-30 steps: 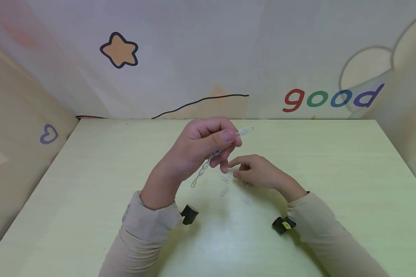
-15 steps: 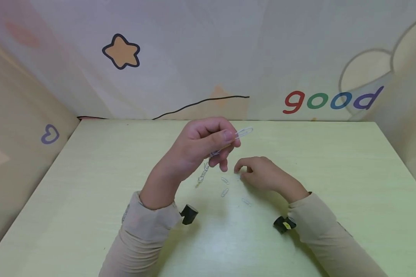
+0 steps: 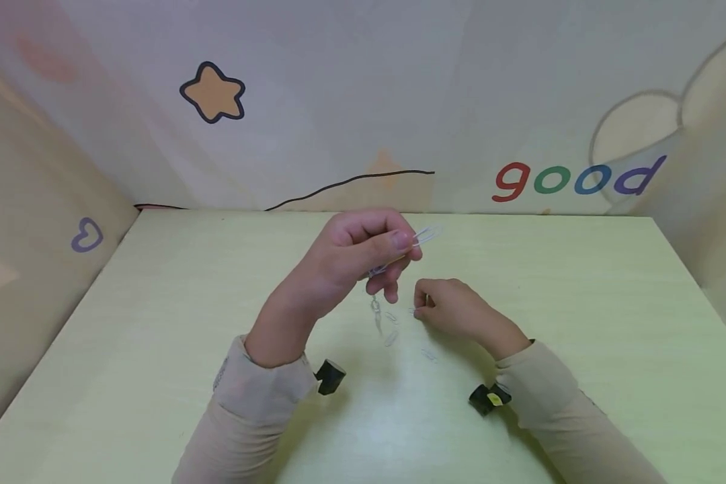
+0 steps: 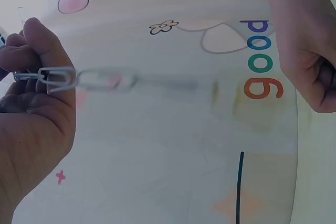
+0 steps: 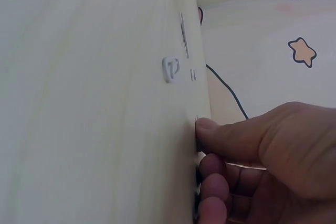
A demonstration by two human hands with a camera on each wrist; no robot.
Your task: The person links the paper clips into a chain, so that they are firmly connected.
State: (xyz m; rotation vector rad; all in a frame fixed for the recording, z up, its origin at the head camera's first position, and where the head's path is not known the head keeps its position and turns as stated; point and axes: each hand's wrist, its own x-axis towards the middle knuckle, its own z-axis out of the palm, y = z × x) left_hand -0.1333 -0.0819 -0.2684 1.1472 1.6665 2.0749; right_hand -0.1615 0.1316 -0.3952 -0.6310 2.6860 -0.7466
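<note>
Raised over the table, my left hand (image 3: 345, 262) pinches a silver paper clip (image 3: 426, 235) between thumb and forefinger, its rounded end sticking out to the right. A chain of linked paper clips (image 3: 376, 306) hangs from beneath that palm; in the left wrist view the chain (image 4: 58, 78) blurs toward its free end. Low at the tabletop, my right hand (image 3: 460, 309) pinches a paper clip (image 3: 411, 310) with thumb and forefinger, mostly hidden by the fingertips. Just left of it lie loose paper clips, one upper (image 3: 390, 318) and one lower (image 3: 390, 339). Another loose clip (image 3: 429, 355) lies nearer the front.
The pale green-yellow table (image 3: 187, 376) runs back to a printed wall panel (image 3: 339, 101) with a star and the word "good". Side panels stand left and right. A small black wrist camera sits on each cuff, the left one (image 3: 330, 376) and the right one (image 3: 489, 399).
My right hand has moved slightly right and down, closing thumb and forefinger on a paper clip. The chain under the left hand has swung right; the left hand stays almost still.
</note>
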